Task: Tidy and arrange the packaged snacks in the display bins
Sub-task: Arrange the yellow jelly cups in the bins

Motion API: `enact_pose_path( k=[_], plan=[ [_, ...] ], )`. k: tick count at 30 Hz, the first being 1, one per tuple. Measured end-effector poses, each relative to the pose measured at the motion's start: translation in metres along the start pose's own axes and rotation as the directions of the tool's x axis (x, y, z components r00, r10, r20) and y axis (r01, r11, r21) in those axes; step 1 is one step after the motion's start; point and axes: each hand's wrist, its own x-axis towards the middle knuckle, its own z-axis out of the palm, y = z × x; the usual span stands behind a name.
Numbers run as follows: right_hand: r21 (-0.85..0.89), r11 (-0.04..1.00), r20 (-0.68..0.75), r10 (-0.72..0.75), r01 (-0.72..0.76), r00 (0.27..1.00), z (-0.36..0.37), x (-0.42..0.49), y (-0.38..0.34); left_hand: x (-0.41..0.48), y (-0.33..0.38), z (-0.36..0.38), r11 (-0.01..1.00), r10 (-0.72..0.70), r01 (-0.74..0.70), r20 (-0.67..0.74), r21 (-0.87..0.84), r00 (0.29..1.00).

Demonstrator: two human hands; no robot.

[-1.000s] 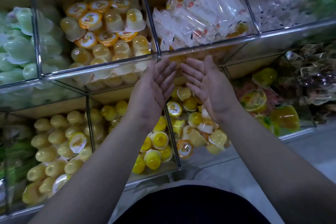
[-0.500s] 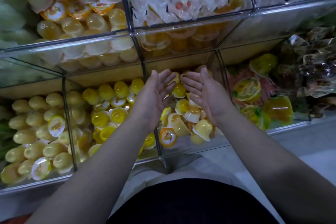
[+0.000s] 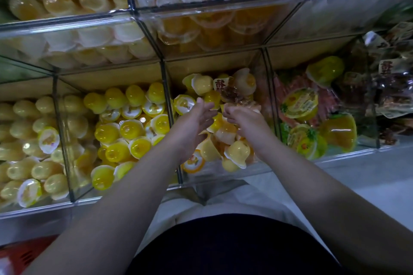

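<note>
The step in hand looks like sorting out a stray: a brown snack packet [image 3: 232,94], clear-wrapped with a red-character label, sits high in the middle lower jelly cup bin [image 3: 273,96], on top of the yellow and pale jelly cups [image 3: 238,152] that belong there. The right hand [image 3: 250,125] is inside that bin with its fingers [image 3: 228,115] curled up against the near end of the packet. They appear to pinch it, though the glare on the wrapper hides the exact contact. The left hand [image 3: 194,125] is beside it over the left part of the same bin, fingers [image 3: 207,107] straight and a little apart, holding nothing, palm turned towards the packet as if to steady or receive it. Packets of the same brown sort [image 3: 388,96] lie heaped two bins to the right of the jelly cup bin, past the bin of larger lidded jelly tubs [image 3: 299,102], so that heap is probably where the stray should go. The next move would call for lifting the packet straight up, clear of the loose cups and the bin's right wall, then carrying it rightward over the tubs. The wrapper looks slippery and crinkly, so a firm pinch matters, and the piled cups could roll if they are nudged
</note>
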Motion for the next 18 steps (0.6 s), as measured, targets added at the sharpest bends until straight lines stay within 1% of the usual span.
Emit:
enact_pose_path(
  k=[3,6,8,10,12,14,18],
  plan=[
    [-0.100,0.991,0.022,-0.088,0.090,0.996,0.000,0.001,0.006,0.007,-0.010,0.003,0.998,-0.056,0.056,0.002,0.041,0.998],
    [-0.288,0.942,0.100,-0.148,0.171,0.984,-0.001,0.002,0.012,0.012,-0.018,0.006,0.994,-0.097,0.096,0.007,0.054,0.995],
    [-0.454,0.857,0.144,-0.200,0.244,0.969,0.000,0.003,0.015,0.015,-0.019,0.007,0.992,-0.106,0.105,0.016,0.070,0.994],
    [-0.601,0.711,0.246,-0.271,0.366,0.931,0.003,0.004,0.017,0.018,-0.018,0.007,0.990,-0.118,0.115,0.034,0.081,0.992],
    [-0.697,0.560,0.367,-0.258,0.448,0.894,0.011,0.006,0.023,0.022,-0.015,0.007,0.986,-0.141,0.137,0.040,0.090,0.989],
    [-0.746,0.497,0.392,-0.210,0.443,0.896,0.019,0.008,0.027,0.024,-0.011,0.004,0.982,-0.162,0.159,0.028,0.103,0.986],
    [-0.839,0.371,0.328,-0.238,0.398,0.914,0.031,0.009,0.024,0.023,-0.015,-0.001,0.986,-0.158,0.155,0.048,0.054,0.986]
  ],
)
